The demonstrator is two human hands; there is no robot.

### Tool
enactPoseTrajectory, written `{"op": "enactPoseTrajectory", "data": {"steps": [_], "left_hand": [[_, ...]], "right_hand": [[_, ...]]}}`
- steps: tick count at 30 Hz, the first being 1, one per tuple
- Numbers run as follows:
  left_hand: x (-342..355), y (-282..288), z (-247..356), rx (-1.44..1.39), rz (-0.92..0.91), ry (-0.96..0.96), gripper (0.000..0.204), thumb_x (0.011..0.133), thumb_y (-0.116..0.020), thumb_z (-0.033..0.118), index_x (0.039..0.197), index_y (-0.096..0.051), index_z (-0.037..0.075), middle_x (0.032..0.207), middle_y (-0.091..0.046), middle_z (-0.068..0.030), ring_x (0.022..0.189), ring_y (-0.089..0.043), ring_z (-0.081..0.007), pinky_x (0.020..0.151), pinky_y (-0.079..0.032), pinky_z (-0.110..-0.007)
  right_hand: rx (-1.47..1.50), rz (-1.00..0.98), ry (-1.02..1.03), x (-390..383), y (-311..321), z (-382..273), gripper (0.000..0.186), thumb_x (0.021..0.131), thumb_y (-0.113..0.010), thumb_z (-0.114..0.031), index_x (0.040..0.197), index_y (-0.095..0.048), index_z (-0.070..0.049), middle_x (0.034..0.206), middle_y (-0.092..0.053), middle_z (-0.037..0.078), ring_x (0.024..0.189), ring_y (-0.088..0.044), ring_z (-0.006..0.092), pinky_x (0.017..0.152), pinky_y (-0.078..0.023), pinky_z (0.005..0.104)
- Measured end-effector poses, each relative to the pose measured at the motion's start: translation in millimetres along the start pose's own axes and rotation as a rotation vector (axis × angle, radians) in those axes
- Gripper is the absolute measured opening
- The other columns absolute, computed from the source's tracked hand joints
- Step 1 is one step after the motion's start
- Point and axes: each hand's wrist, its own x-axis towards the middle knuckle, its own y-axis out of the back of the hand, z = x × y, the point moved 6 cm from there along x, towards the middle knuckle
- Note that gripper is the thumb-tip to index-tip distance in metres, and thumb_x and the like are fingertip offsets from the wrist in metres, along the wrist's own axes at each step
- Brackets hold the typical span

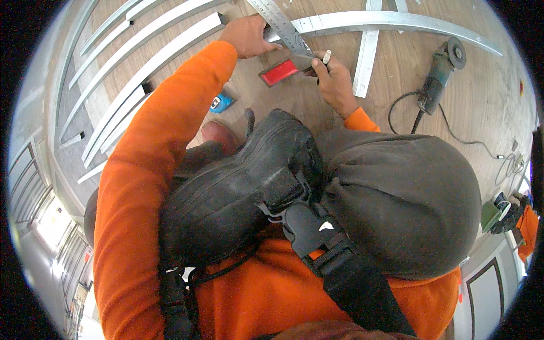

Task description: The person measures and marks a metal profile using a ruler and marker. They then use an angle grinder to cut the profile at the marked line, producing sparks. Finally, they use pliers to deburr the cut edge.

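Observation:
A long silver metal tube [351, 21] lies across the floor ahead of me, its near face toward me. My left hand [247, 37] is closed around its left end, the thumb along the near side. Over the tube slants the steel blade of a try square [283, 31], whose red stock [279, 72] sits on my side of the tube. At the stock's right end, my right hand [335, 82] has its fingers closed on a slim white marker [327, 56]. Its thumb is by the square's corner; whether it presses on the square I cannot tell.
Several silver tubes [170, 51] lie side by side at the left. Another tube [367, 54] crosses under the long one. An angle grinder [439, 79] with its cord rests at the right. A blue tape measure [221, 102] sits near my shoe [220, 136].

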Motion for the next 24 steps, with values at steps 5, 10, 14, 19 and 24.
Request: {"op": "enactPoseTrajectory", "data": {"steps": [5, 10, 14, 19, 24], "left_hand": [[13, -4, 12, -0.009, -0.239, 0.045, 0.060, 0.080, -0.074, 0.053, 0.119, -0.070, 0.007, 0.115, -0.071, -0.0219, 0.103, -0.068, -0.0388, 0.093, -0.054, -0.044], [52, -31, 28, -0.009, -0.220, -0.068, 0.054, 0.082, -0.071, 0.040, 0.125, -0.067, 0.007, 0.115, -0.070, -0.0222, 0.108, -0.067, -0.0379, 0.093, -0.053, -0.045], [34, 10, 30, 0.086, -0.188, -0.060, 0.056, 0.082, -0.072, 0.026, 0.134, -0.060, 0.010, 0.119, -0.065, -0.0204, 0.112, -0.064, -0.0378, 0.096, -0.052, -0.046], [-19, 85, 23, 0.062, -0.239, 0.005, 0.065, 0.078, -0.073, 0.025, 0.139, -0.055, 0.009, 0.120, -0.063, -0.0220, 0.114, -0.062, -0.0395, 0.099, -0.050, -0.047], [-119, 94, -113, 0.249, -0.242, 0.167, 0.071, 0.078, -0.075, 0.023, 0.139, -0.049, -0.002, 0.135, -0.056, -0.0269, 0.121, -0.058, -0.0427, 0.105, -0.048, -0.047]], "right_hand": [[0.008, -0.015, -0.011, 1, 4, -2, 0.028, 0.102, -0.056, -0.024, 0.118, -0.067, -0.003, 0.095, -0.071, 0.016, 0.088, -0.068, 0.0300, 0.078, -0.053, 0.0393], [0.021, 0.086, -0.044, 0, 21, -10, 0.027, 0.104, -0.055, -0.019, 0.123, -0.065, -0.002, 0.091, -0.070, 0.004, 0.083, -0.064, 0.0103, 0.073, -0.051, 0.0297], [0.156, 0.173, 0.016, -2, 58, -62, 0.032, 0.103, -0.055, -0.025, 0.122, -0.065, -0.001, 0.099, -0.072, 0.017, 0.091, -0.069, 0.0285, 0.082, -0.053, 0.0402], [0.329, 0.239, 0.106, 4, 100, -91, 0.028, 0.103, -0.054, -0.021, 0.115, -0.065, 0.002, 0.088, -0.068, 0.011, 0.080, -0.064, 0.0184, 0.074, -0.051, 0.0344], [0.492, 0.289, 0.107, 9, 109, -108, 0.028, 0.104, -0.052, -0.022, 0.113, -0.065, 0.001, 0.087, -0.067, 0.006, 0.081, -0.062, 0.0148, 0.073, -0.050, 0.0321]]}}
